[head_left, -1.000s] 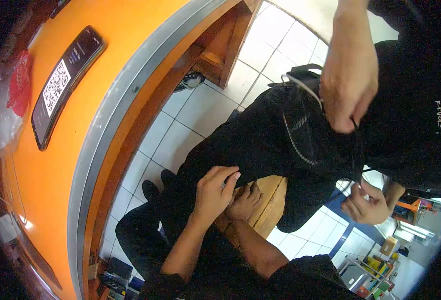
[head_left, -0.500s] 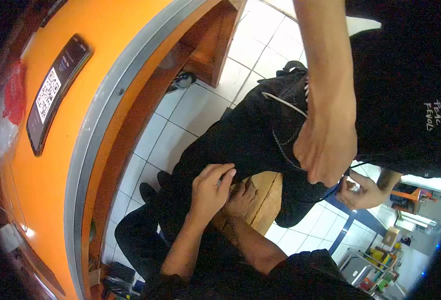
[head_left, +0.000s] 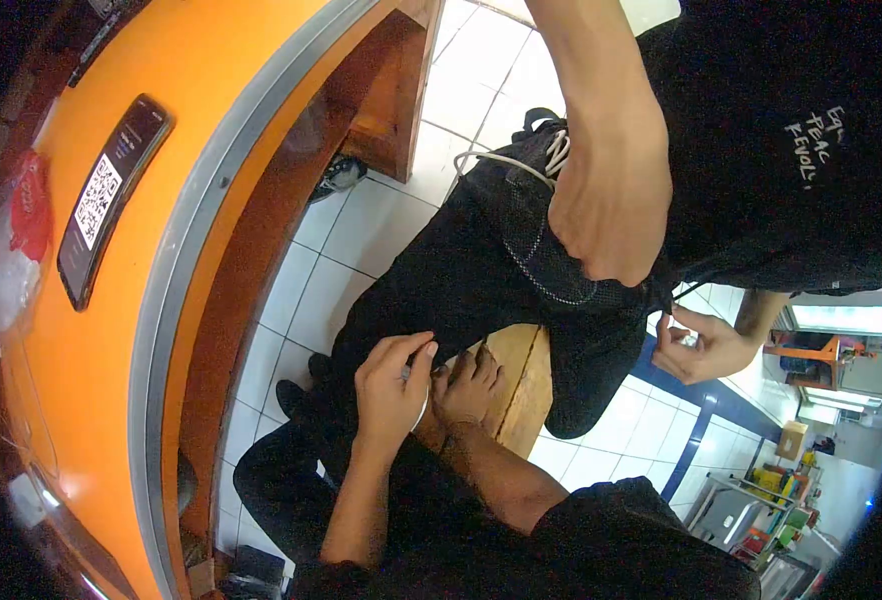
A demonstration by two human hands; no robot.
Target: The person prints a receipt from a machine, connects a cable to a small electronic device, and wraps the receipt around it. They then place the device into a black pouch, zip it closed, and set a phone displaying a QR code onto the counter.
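At far left, a clear plastic bag [head_left: 9, 250] with red print lies on a curved orange counter [head_left: 201, 130]. The print is too blurred to read. Beside it a dark phone [head_left: 111, 195] lies face up and shows a white QR code; the small lines of text above the code are too small to read. Under the counter edge, a shoe [head_left: 341, 175] rests on the white floor tiles [head_left: 381, 225].

At lower centre, the person's left hand [head_left: 391, 390] is curled, with thumb and forefinger pinched on a small pale object [head_left: 411, 372], too small to identify. It sits against black cloth [head_left: 431, 290]. Touching it, the right hand [head_left: 469, 385] lies with fingers spread, flat against the cloth by a wooden stool [head_left: 523, 385], gripping nothing visible.

Above them, a co-worker's hand [head_left: 611, 200] holds a black mesh pouch [head_left: 551, 265] with coiled white cable [head_left: 506, 165] at its mouth. The co-worker's black T-shirt [head_left: 761, 200] has three short lines of white lettering that cannot be read with certainty. The co-worker's other hand [head_left: 701, 345] is loosely closed.

Compared with half a second earlier, the co-worker's upper hand and the pouch are higher and further left. The person's own hands have barely shifted.
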